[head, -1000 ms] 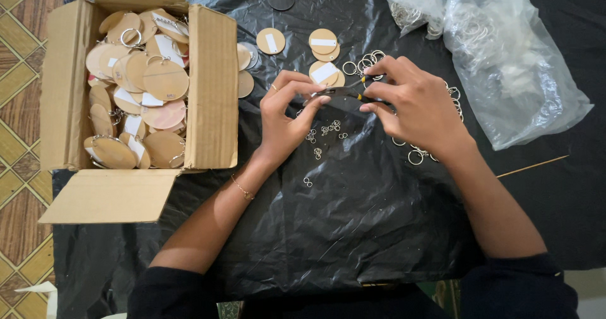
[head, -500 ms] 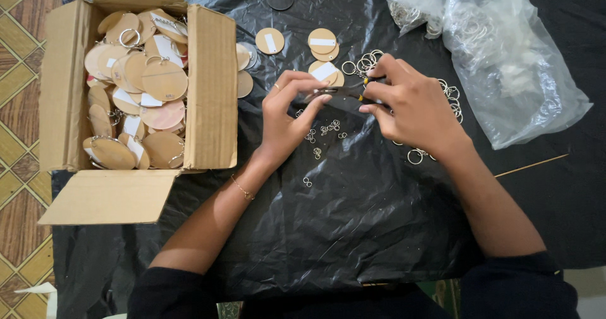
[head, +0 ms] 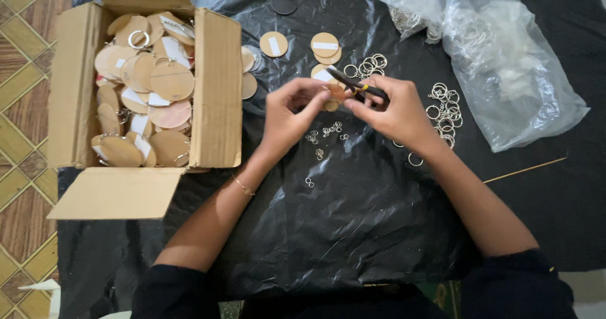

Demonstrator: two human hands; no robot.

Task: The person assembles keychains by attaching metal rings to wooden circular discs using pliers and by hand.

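Hands barely shifting since earlier frames, left hand (head: 287, 114) edging closer to right, wooden disc (head: 334, 95) staying pinched between them over black plastic sheet (head: 353, 230). Left grip narrow, holding disc at fingertips. Right hand (head: 398, 114) closed round small pliers (head: 356, 85), tips working at disc edge. Doing it well: keeping disc steady, nipping small jump ring squarely, loose jump rings (head: 328, 131) lying just below, key rings (head: 442, 107) beside right wrist. Cardboard box (head: 214, 91) of discs sitting left, unmoved

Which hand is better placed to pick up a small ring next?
Probably the left hand: it holds only a disc above the small rings. The right hand holds pliers.
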